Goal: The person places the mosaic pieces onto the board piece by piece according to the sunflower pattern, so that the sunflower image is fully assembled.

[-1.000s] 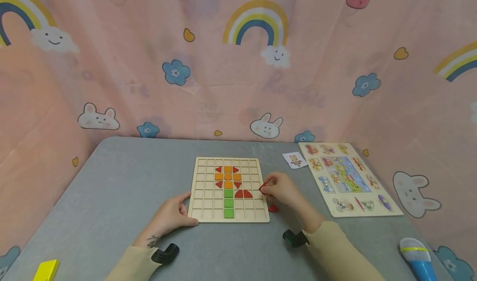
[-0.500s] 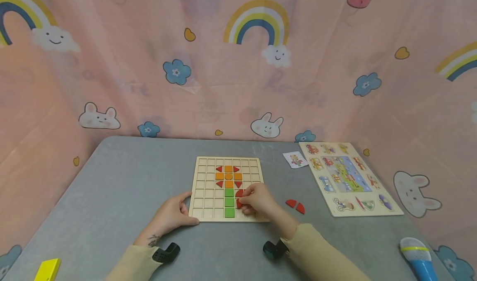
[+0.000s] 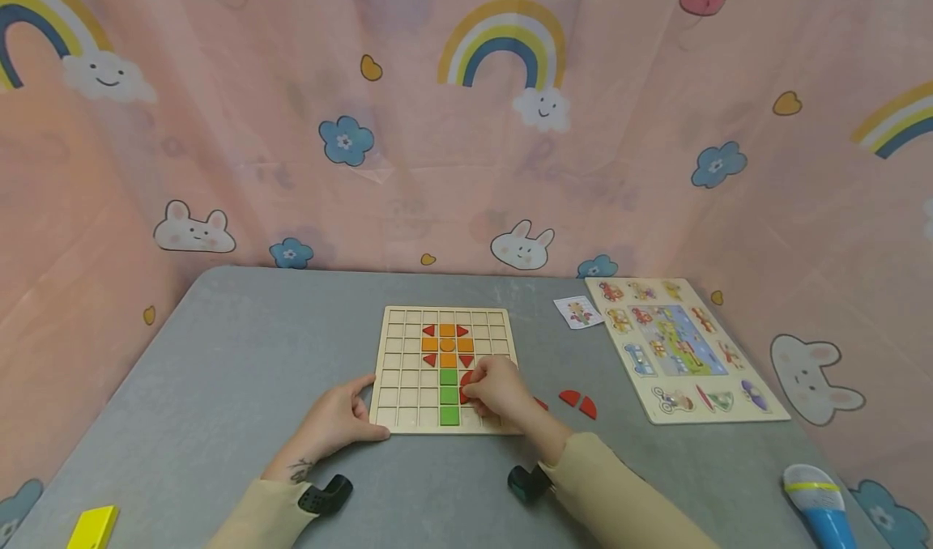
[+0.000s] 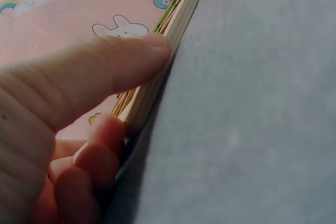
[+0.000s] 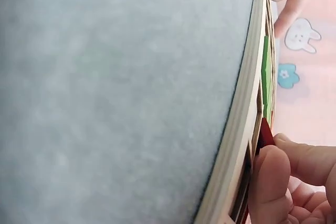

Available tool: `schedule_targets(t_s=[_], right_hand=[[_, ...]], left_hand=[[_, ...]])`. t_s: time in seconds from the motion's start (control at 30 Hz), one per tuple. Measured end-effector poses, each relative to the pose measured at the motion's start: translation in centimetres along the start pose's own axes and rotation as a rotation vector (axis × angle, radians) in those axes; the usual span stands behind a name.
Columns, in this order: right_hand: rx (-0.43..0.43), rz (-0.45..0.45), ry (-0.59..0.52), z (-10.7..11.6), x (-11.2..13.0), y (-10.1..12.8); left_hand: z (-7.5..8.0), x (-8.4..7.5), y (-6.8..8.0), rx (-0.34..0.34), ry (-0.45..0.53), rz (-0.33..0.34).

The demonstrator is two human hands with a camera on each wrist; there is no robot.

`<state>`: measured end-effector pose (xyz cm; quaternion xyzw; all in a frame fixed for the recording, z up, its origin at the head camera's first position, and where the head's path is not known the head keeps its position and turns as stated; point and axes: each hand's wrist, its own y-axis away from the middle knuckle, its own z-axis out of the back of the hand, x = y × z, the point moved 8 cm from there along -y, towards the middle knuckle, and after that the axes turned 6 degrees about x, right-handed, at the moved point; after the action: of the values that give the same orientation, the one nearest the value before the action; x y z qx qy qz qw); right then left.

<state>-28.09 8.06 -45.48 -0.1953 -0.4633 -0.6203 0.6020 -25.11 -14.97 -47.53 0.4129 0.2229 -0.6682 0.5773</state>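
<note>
On the table lies a square wooden grid board (image 3: 408, 395) with orange pieces (image 3: 448, 360), red triangles (image 3: 466, 361) and a column of green squares (image 3: 448, 395) in its cells. My left hand (image 3: 338, 415) holds its near left corner, thumb (image 4: 142, 56) on the front edge and fingers curled at the side. Over the cells right of the green column, my right hand (image 3: 498, 389) pinches a red quarter-circle piece (image 5: 266, 134) between thumb and finger. The piece is tilted at a cell in the right wrist view. This hand covers part of the board's right side.
Right of the board lie red quarter-circle pieces (image 3: 570, 398), one partly behind my right wrist. Beyond are a small picture card (image 3: 579, 312) and a wooden picture puzzle (image 3: 634, 395). A toy microphone (image 3: 820, 504) lies near right, a yellow block (image 3: 92, 526) near left.
My right hand has moved left from the board's right edge with the red quarter-circle piece, to beside the green column. During the last half second it shifted only slightly. My left hand stays put.
</note>
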Motion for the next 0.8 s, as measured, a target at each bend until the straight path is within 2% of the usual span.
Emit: schedule_targets(t_s=[0.13, 0.23, 0.53, 0.67, 0.8], right_hand=[[-0.024, 0.043, 0.129, 0.2, 0.7, 0.1], [-0.031, 0.068, 0.178, 0.3, 1.1, 0.1], [-0.043, 0.093, 0.194, 0.7, 1.5, 0.2], [-0.082, 0.104, 0.223, 2.8, 1.7, 0.4], [-0.143, 0.116, 0.339, 6.4, 1.3, 0.7]], left_hand=[[0.0, 0.0, 0.0, -0.001, -0.001, 0.003], [0.0, 0.0, 0.0, 0.001, -0.001, 0.005], [0.1, -0.1, -0.2, -0.004, -0.007, 0.004], [0.1, -0.2, -0.3, -0.003, -0.006, -0.004], [0.0, -0.1, -0.1, 0.006, 0.003, -0.01]])
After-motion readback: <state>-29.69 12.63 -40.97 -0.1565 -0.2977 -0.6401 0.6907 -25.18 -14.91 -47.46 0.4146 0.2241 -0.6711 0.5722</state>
